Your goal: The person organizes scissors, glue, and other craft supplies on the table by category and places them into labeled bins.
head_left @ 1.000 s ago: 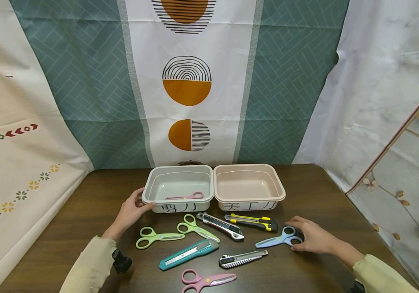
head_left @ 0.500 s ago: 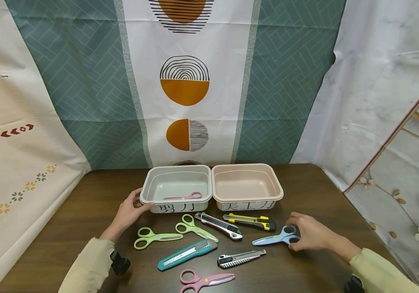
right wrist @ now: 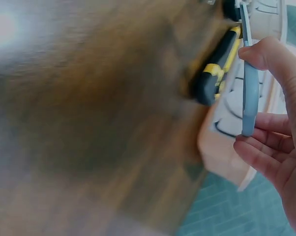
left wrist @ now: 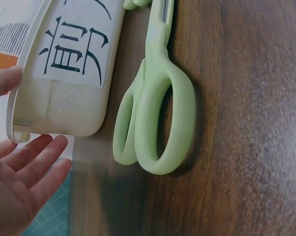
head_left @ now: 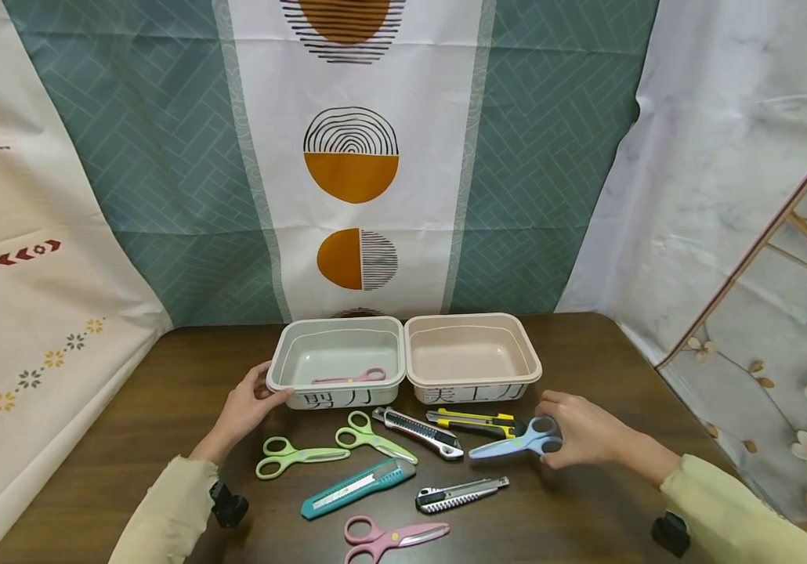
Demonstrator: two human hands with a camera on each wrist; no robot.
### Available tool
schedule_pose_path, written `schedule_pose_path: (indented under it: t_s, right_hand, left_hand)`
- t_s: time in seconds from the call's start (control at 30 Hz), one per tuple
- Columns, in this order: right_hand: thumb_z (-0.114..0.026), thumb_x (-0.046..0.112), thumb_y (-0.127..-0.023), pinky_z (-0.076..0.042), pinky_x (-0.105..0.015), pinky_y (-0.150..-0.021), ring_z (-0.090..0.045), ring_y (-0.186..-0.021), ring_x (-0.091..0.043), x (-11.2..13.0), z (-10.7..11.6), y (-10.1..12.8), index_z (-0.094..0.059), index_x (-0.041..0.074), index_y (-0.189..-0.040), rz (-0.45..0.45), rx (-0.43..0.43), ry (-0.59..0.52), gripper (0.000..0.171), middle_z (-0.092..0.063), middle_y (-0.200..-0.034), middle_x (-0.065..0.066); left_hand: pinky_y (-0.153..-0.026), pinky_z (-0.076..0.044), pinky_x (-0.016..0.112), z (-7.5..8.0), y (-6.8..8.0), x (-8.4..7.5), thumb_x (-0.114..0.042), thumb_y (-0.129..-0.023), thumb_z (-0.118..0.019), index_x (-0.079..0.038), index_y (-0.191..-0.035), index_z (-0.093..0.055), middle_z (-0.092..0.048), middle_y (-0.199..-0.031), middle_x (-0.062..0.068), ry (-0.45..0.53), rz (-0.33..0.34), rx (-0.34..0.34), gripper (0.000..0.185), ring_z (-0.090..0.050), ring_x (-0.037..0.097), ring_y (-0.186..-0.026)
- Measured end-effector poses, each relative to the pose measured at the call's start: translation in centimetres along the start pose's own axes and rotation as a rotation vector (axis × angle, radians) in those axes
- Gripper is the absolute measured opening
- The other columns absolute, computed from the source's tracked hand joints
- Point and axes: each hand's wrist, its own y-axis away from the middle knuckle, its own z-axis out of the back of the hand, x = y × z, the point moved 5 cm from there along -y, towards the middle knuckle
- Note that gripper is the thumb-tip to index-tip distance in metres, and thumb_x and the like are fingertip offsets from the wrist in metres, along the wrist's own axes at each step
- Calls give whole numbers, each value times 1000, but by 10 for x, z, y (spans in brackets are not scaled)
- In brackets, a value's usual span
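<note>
Blue scissors are gripped by their handle loops in my right hand; in the right wrist view the thumb presses one side of the blue handle and the fingers the other. They appear raised off the table, blades pointing left. My left hand holds the left front corner of a pale grey-green bin, thumb at the front rim and fingers by the end wall. Inside lie pink scissors. In the left wrist view, green scissors lie near that bin.
Beside it stands a beige bin. In front lie more green scissors, a white cutter, a yellow-black cutter, a teal cutter, a silver cutter and pink scissors. A curtain hangs behind.
My right hand has taken hold of the blue scissors and lifted them up and leftward, towards the yellow-black cutter. My left hand stays at the bin corner; the head view has shifted slightly.
</note>
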Motion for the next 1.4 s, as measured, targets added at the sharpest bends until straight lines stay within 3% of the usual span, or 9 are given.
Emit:
schedule_pose_path:
  t_s: [0.5,1.03,1.2,1.4]
  right_hand:
    - [-77,38,-56,-39,-19,-56,-43,-63,-3,20,36,-57,-60,11,-85,40,-65,13,44,-49,-81,8]
    - [-74,37,-61,-43,-24,-61,-48,-71,-11,39,31,-103,-63,5,-90,128,-60,26,44,-58,-84,-1]
    - [-75,37,-61,-42,-24,-58,-48,-69,-11,42,31,-117,-64,5,-92,97,-72,53,46,-59,-86,-2]
    - [-70,41,-64,-42,-22,-59,-48,-67,-9,49,26,-138,-65,6,-97,74,-21,83,48,-60,-90,-3]
  left_hand:
    - [-75,-48,38,1,0,1,-29,-84,-66,2,-136,-31,-53,-117,27,-22,-6,-10,70,-57,33,-98]
    - [-76,-48,39,-3,4,0,-31,-84,-65,3,-135,-31,-53,-119,27,-42,6,13,71,-57,33,-98]
    - [-76,-48,38,-3,1,-1,-31,-83,-66,2,-135,-31,-53,-118,27,-13,-6,12,71,-57,33,-98]
    - [-76,-47,36,-2,-2,-3,-28,-84,-66,2,-136,-30,-53,-118,27,17,6,13,71,-56,33,-98]
